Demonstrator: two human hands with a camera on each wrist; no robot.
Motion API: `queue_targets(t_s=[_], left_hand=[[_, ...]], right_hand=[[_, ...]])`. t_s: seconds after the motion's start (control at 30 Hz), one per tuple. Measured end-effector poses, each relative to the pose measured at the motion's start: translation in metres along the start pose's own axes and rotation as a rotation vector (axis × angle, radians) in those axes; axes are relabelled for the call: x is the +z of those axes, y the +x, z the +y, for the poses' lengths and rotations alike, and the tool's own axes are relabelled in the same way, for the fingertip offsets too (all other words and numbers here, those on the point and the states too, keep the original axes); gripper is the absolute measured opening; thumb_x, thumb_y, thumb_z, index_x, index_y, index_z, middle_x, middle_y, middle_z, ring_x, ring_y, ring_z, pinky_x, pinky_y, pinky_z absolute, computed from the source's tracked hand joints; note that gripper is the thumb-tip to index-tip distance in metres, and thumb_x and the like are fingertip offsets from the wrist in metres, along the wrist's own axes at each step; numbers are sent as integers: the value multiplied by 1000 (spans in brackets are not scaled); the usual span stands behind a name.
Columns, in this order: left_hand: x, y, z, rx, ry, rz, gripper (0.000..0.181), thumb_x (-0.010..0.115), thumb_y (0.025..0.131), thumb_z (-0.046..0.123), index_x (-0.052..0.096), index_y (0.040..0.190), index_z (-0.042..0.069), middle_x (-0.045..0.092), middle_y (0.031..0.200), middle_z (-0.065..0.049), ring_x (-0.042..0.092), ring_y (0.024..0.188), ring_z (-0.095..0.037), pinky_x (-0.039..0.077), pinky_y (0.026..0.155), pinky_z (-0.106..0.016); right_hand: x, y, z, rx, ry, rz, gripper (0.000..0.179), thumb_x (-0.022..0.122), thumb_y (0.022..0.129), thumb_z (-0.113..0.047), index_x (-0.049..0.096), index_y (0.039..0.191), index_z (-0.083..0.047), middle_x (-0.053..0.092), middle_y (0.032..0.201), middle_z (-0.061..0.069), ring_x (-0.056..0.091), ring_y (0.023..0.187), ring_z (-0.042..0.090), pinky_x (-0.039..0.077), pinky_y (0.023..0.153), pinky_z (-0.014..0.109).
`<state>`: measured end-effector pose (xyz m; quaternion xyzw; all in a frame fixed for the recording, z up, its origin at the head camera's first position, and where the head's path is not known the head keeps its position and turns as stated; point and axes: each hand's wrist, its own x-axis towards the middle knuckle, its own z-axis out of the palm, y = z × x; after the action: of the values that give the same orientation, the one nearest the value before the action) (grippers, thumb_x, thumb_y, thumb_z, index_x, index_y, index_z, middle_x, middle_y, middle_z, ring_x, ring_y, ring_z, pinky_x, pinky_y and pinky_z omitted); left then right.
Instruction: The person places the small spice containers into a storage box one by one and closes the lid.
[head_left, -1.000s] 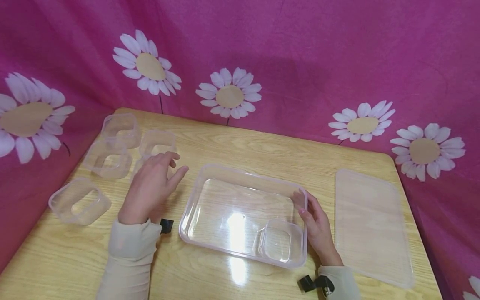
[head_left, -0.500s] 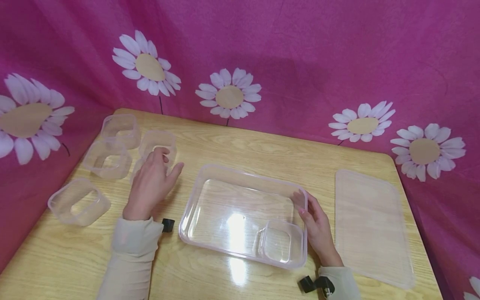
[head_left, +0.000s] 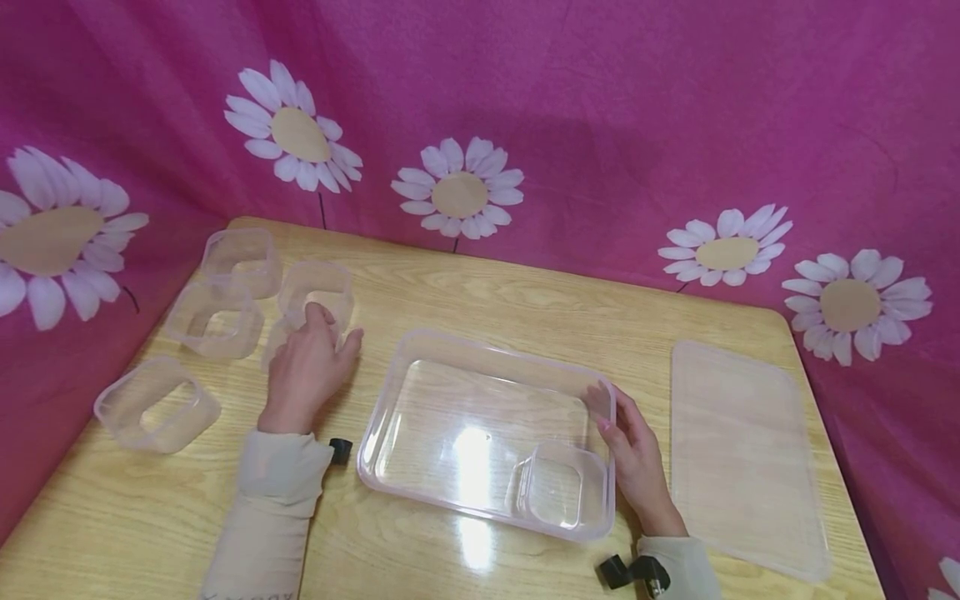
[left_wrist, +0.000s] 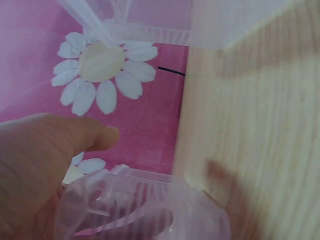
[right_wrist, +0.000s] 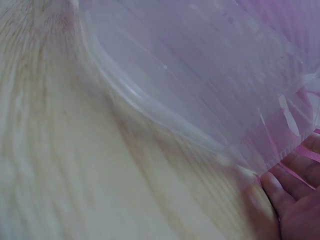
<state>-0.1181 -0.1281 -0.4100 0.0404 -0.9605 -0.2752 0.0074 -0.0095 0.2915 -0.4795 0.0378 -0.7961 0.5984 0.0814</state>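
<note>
My left hand (head_left: 307, 375) is over a small clear plastic container (head_left: 276, 333), mostly hidden beneath it in the head view. In the left wrist view, the thumb (left_wrist: 97, 135) stands apart from that container's wall, while other fingers show through the clear plastic. My right hand (head_left: 637, 458) holds a large clear rectangular container (head_left: 480, 340) at its right wall, thumb at the rim and fingers along the outside. Inside its near right corner sits one small square container (head_left: 558, 483). In the right wrist view, fingertips (right_wrist: 272, 185) meet the large container's side.
Several more small clear containers stand at the left: one at the front (head_left: 157, 408), others behind, including one (head_left: 315, 287) just beyond the left hand. A flat clear lid (head_left: 746, 458) lies at the right. A pink flowered cloth (head_left: 585, 125) hangs around the wooden table (head_left: 420, 550).
My left hand has drawn slightly back and lowered toward the small container beneath it. The right hand and the large container have stayed in place.
</note>
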Motion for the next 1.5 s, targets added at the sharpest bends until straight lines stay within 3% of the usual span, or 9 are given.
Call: queue_targets(t_s=[0.17,0.4,0.53,0.7,0.97,1.5], left_hand=[[7,0,-1,-25,40,39,43,54,100,44,45,116,5,68,87,-29,66,80,-56,46,61,-57],[17,1,-1,3,91,118,36,51,101,40,51,88,6,66,76,-26,67,73,-53,44,55,-56],[21,1,-2,31,115,154,38,53,99,39,50,81,6,63,70,-24,65,68,-51,42,52,-55],[26,1,0,52,148,179,39,56,97,40,49,79,7,59,62,-19,61,58,-46,36,46,-48],[26,2,2,39,167,165,39,55,98,41,48,81,7,56,57,-17,58,52,-42,33,44,-45],[27,1,2,44,174,172,39,56,97,42,48,81,7,56,57,-17,57,51,-42,33,45,-45]], right_hand=[[0,1,0,-2,6,-7,47,51,106,-7,44,152,0,62,141,-12,60,129,-5,46,104,10],[0,1,1,1,-18,0,46,51,106,-5,45,151,-1,62,140,-13,60,128,-6,47,104,10],[1,1,0,8,-19,4,47,50,105,-2,45,151,0,62,139,-15,60,128,-7,46,102,8],[2,0,0,4,-11,-1,47,50,105,-4,44,152,1,62,140,-14,60,128,-6,46,103,9],[2,0,1,5,-24,8,48,50,104,1,44,151,2,61,138,-19,59,128,-9,48,99,8],[2,0,0,19,-14,14,48,50,104,1,44,151,3,61,137,-20,59,127,-10,48,98,8]])
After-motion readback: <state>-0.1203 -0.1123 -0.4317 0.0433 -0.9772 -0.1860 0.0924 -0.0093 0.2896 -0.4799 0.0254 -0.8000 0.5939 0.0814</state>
